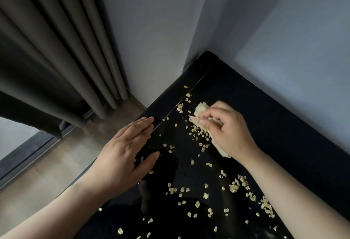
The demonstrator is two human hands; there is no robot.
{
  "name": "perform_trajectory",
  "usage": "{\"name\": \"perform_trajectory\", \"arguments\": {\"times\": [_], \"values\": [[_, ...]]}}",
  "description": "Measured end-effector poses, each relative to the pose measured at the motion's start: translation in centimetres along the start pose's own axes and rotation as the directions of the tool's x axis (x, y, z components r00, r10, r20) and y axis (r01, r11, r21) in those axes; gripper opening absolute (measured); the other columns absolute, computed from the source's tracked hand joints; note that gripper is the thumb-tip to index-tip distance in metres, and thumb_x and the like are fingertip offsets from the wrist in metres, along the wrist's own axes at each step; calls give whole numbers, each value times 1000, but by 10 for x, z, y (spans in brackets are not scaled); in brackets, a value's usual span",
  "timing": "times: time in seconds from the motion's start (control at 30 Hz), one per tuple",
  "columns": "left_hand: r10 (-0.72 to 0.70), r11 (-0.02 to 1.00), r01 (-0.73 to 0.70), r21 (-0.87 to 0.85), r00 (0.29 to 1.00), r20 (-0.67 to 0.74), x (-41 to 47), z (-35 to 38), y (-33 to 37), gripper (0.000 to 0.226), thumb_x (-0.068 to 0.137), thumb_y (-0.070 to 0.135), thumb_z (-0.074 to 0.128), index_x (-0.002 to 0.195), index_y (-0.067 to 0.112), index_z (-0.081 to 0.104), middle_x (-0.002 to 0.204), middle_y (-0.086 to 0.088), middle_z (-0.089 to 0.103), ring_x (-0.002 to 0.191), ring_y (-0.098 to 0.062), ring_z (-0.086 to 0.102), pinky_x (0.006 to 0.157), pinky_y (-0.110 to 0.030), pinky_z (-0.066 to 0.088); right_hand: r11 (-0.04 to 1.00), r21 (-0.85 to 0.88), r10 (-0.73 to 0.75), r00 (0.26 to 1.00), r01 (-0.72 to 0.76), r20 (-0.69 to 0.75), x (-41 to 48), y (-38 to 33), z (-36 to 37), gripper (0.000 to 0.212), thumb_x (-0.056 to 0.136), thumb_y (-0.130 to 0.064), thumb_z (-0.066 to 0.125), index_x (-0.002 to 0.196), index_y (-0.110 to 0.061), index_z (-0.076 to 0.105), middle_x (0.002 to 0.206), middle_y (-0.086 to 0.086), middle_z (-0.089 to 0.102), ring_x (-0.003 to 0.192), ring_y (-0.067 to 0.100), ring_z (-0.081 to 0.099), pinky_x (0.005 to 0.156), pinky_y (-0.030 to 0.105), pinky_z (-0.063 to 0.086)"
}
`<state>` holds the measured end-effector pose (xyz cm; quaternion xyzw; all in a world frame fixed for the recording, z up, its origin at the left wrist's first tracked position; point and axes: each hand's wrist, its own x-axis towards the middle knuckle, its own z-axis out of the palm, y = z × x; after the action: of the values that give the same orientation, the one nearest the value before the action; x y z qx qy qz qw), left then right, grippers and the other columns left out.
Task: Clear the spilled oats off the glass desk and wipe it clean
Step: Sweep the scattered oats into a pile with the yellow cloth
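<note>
early stage: oats all over desk. r hand pinching cloth, sweeping; l hand flat, fingers straight at edge. wipe not yet done.

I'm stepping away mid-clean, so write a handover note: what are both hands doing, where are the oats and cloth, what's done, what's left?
Left hand: flat, fingers straight, at the desk's left edge, holding nothing.
Right hand: grips a crumpled pale cloth, down on the glass near the far corner.
Oats: scattered over most of the glass, from beside the cloth to the near edge, with thicker clumps on the right.
Done: little that shows; only the far right strip is bare.
Left: gather the oats off the desk, then wipe the glass.
</note>
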<state>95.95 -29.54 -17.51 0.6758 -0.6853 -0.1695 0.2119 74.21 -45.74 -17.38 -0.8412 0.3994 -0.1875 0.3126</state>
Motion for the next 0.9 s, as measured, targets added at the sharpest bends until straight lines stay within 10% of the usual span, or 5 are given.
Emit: {"name": "perform_trajectory", "arguments": {"times": [0.27, 0.4, 0.7, 0.9], "values": [[-2, 1000, 2, 6, 1000, -20, 0, 1, 1, 62, 89, 48, 50, 127, 1, 59, 141, -5, 51, 131, -17, 46, 109, -27, 34, 988, 42, 153, 937, -148, -313, 91, 13, -18, 10, 92, -22, 60, 92, -16, 67, 92, -6, 59, 83, 3, 54, 74, 9, 40], [-1, 1000, 2, 15, 1000, -7, 2, -3, -2, 60, 88, 47, 51, 126, 2, 61, 140, -4, 52, 130, -17, 48, 108, -29, 36, 987, -37, 142, 953, -158, -267, 125, 11, 19, 11, 90, -25, 63, 95, -19, 70, 104, -3, 61, 94, 16, 60, 84, 35, 50], [-18, 998, 16, 53, 999, 47, -9, -14, -9, 60, 89, 50, 48, 126, 4, 62, 138, -6, 54, 126, -19, 51, 106, -27, 37, 993, -44, -109, 989, 114, 105, 12, -30, 37, 9, 86, -25, 64, 86, -17, 69, 88, -13, 53, 85, 10, 53, 76, 34, 50], [-76, 996, 74, 43, 996, 46, -23, -19, -21, 63, 88, 52, 47, 128, 5, 60, 140, -4, 53, 122, -20, 55, 104, -23, 36, 984, 167, 48, 991, -69, 125, -19, -46, 2, 7, 85, -10, 67, 85, -15, 72, 87, -10, 59, 79, 10, 59, 70, 22, 51]]}}
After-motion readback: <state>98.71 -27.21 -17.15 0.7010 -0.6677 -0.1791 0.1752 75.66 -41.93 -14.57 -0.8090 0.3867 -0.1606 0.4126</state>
